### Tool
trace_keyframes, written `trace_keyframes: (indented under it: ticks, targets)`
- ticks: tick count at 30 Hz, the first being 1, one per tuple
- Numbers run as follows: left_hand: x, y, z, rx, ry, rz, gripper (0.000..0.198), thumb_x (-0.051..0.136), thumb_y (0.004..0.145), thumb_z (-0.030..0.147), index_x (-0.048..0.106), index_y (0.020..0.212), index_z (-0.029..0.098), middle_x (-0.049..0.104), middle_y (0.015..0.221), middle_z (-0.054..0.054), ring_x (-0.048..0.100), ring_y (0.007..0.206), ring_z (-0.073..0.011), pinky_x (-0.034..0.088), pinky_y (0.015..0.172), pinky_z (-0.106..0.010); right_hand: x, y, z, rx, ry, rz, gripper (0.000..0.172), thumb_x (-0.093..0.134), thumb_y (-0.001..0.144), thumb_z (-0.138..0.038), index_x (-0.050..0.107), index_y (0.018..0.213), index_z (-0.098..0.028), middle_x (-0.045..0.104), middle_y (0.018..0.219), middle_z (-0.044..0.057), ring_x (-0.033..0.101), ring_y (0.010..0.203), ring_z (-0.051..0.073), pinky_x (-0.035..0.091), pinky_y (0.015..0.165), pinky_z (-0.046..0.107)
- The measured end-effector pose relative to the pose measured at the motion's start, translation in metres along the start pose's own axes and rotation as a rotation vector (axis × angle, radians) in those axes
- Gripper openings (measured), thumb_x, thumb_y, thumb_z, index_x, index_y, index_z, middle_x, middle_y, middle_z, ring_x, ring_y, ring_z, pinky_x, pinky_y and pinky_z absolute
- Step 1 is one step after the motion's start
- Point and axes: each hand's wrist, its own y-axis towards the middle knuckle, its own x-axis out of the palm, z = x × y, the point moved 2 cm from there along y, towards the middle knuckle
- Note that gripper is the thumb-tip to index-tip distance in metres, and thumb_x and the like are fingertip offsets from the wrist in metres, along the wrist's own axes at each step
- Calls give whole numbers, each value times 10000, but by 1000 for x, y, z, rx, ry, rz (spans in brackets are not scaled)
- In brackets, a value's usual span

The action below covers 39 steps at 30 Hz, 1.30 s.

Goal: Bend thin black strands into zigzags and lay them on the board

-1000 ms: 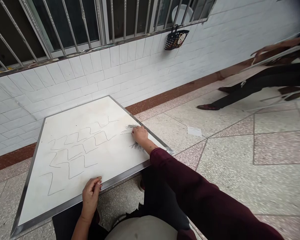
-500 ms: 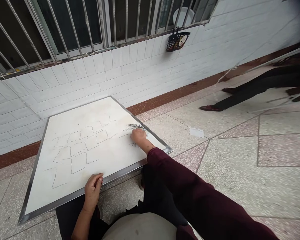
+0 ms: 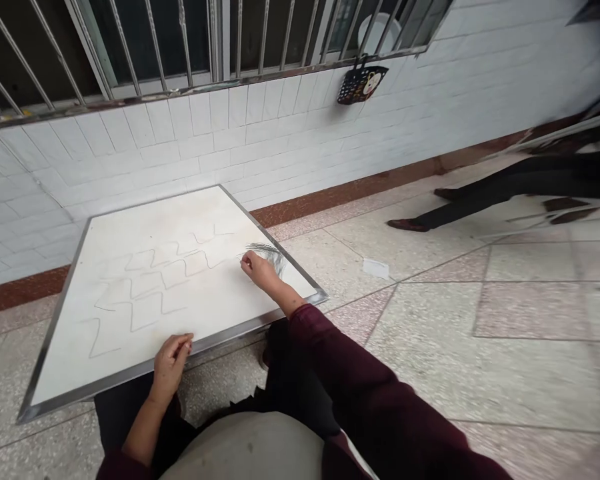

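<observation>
A white board (image 3: 220,300) with a grey metal rim lies in front of me. Thin dark zigzag strands (image 3: 132,315) are spread over it in slanting rows. Close to its right edge is a bunch of fine dark strands (image 3: 267,249), partly hidden by my right hand (image 3: 260,269). That hand is closed in a pinch just left of the bunch; whatever is between its fingertips is too thin to make out. At the front rim rests my left hand (image 3: 169,365), thumb and fingers pressed together, with their contents hidden.
Behind the board runs a white tiled wall (image 3: 180,143) with a barred window (image 3: 185,40). A black basket (image 3: 361,83) hangs from the sill. On the floor to the right lies a white paper-like piece (image 3: 376,268). Another person's legs (image 3: 473,193) are farther right.
My right hand has moved left, off the dark bunch, uncovering more of it. My left hand stays pinched at the front rim. The whole view has shifted slightly.
</observation>
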Motion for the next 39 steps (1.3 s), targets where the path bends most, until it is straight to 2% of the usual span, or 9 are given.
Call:
trace_keyframes:
  ticks: [7, 10, 13, 19, 23, 28, 32, 35, 39]
  targets:
    - [-3, -2, 11, -19, -31, 6, 269, 567, 873, 388, 711, 1005, 203, 678, 943, -68, 643, 788, -170, 549, 738, -309, 6, -2, 0, -17, 260, -30, 283, 417, 886, -276, 539, 1113, -159, 655, 816, 26, 569, 670, 132, 436, 639, 239]
    - [-3, -2, 13, -34, -22, -7, 271, 551, 884, 388, 702, 1021, 209, 674, 984, -70, 648, 812, -171, 549, 775, -329, 7, -3, -7, -16, 414, 5, 315, 436, 863, -286, 552, 1131, -167, 632, 798, 14, 548, 662, 129, 430, 634, 237]
    - [-3, -2, 14, -33, -34, -10, 262, 564, 876, 386, 707, 1007, 209, 678, 972, -68, 652, 796, -171, 552, 763, -334, 4, -6, -15, -5, 516, 18, 280, 499, 817, -279, 587, 1065, -184, 589, 713, -18, 508, 615, 124, 407, 605, 234]
    - [-2, -1, 18, -77, -114, 13, 290, 580, 865, 409, 696, 1008, 185, 693, 999, -87, 671, 787, -176, 561, 710, -326, 4, -24, -32, -13, 526, 47, 150, 551, 827, -340, 602, 871, -206, 482, 617, -52, 414, 555, 105, 355, 555, 215]
    - [-1, 18, 33, -154, -228, 98, 367, 602, 845, 437, 653, 1083, 163, 675, 1134, -127, 680, 871, -199, 563, 694, -324, 13, -43, -46, -43, 562, 41, 146, 576, 827, -342, 600, 859, -202, 500, 622, -50, 421, 551, 100, 365, 565, 214]
    - [7, 53, 68, -91, -314, 117, 433, 603, 853, 430, 600, 1206, 180, 627, 1245, -131, 660, 995, -213, 548, 827, -365, 22, -68, -68, -110, 611, -30, 156, 564, 852, -344, 606, 903, -203, 523, 638, -42, 433, 539, 96, 371, 550, 210]
    - [16, 63, 84, -89, -330, 53, 417, 582, 875, 410, 612, 1211, 164, 692, 1073, -109, 672, 905, -189, 543, 812, -352, 24, -81, -81, -147, 593, -38, 140, 555, 868, -330, 611, 910, -208, 535, 646, -36, 467, 559, 101, 384, 562, 215]
    - [19, 63, 87, -96, -325, 43, 395, 572, 880, 401, 635, 1179, 150, 710, 967, -89, 660, 780, -159, 544, 756, -332, 24, -85, -83, -166, 583, -59, 148, 550, 877, -333, 617, 929, -211, 540, 651, -33, 465, 560, 104, 386, 560, 217]
    - [20, 63, 86, -115, -269, -30, 454, 580, 871, 388, 582, 1267, 165, 712, 897, -65, 644, 727, -144, 533, 698, -293, 25, -87, -78, -207, 582, -105, 178, 543, 887, -341, 632, 959, -205, 556, 664, -27, 461, 564, 103, 379, 556, 213]
